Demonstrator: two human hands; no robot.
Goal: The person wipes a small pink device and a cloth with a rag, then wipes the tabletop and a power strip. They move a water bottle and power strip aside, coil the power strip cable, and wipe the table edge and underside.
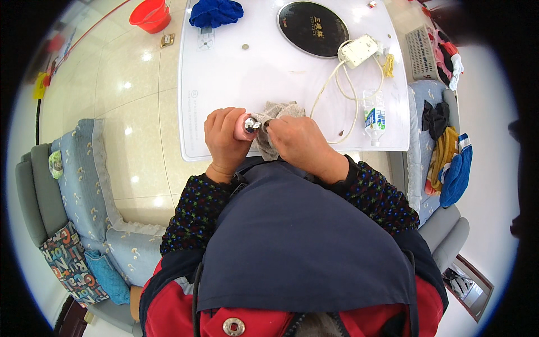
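My left hand (227,139), near the table's front edge, is wrapped around a small pink device (243,128) with a white and dark metallic top; its exact kind I cannot tell. Beside it, my right hand (297,141) pinches a grey-beige knitted cloth (284,110) between thumb and fingers. Part of the cloth touches the top of the pink device, and part hangs over the table edge towards my lap. The palms and the far side of the device are hidden.
On the white table (269,80) are a blue cloth (215,12), a round black plate (313,28), a power strip (358,50) with looped cord, yellow strands (388,65) and a plastic bottle (374,120) lying down. A red bucket (150,17) and covered sofas (80,181) stand around.
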